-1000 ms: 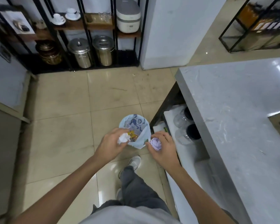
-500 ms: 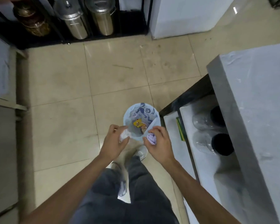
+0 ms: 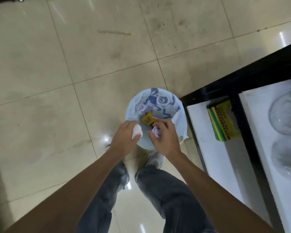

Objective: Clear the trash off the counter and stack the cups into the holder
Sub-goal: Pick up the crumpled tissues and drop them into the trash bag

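Both hands over the bin (image 3: 179, 115), which sits on the tile floor (image 3: 57, 73), lined with a white bag printed blue. Left hand (image 3: 124, 140): grip closed on a crumpled white tissue (image 3: 136, 133). Right hand (image 3: 165, 140): fingers curled around a pale lilac paper wad (image 3: 155, 132). Yellow wrapper (image 3: 147, 121) lies inside the bin. Green-yellow box (image 3: 222, 120) on the shelf to the right.
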Tool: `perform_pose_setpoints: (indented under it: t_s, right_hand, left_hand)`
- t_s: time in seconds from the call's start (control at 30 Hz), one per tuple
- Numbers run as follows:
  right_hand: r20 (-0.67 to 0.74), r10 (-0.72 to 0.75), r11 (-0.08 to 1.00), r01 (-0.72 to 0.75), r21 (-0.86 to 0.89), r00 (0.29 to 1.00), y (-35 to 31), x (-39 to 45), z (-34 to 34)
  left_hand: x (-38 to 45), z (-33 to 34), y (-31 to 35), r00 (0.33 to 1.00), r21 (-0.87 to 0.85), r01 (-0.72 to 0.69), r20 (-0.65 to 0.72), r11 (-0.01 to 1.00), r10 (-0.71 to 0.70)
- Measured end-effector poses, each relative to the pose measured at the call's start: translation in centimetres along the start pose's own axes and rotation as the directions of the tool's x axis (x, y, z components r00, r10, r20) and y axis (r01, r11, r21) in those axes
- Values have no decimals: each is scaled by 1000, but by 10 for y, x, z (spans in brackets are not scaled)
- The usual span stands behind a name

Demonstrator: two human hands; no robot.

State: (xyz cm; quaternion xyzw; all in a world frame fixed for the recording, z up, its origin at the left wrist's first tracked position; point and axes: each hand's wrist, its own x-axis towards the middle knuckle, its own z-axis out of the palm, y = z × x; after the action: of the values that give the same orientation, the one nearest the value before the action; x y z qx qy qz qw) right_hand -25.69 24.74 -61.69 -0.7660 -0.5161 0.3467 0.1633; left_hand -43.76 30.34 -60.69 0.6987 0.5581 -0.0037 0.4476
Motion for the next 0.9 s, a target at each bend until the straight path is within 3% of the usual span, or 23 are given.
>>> perform_pose_setpoints:
  t_s: [0.27,0.43,0.63,0.9]
  right_hand:
    - [-12,-82,993,81,-88,997,60,67,39]
    - [10,-113,986,114,-124,994,72,83,47]
    - [6,-129,988,129,-86,992,61,73,34]
    - [-89,-113,987,102,-122,990,9,28,-33]
  left_hand:
    - [76,33,-36,971,185,-241,45,953,237]
    - [98,44,-41,953,299,-301,87,905,289]
    - [89,27,-30,915,331,-403,165,853,368]
    - [50,-31,21,894,418,-441,128,794,429]
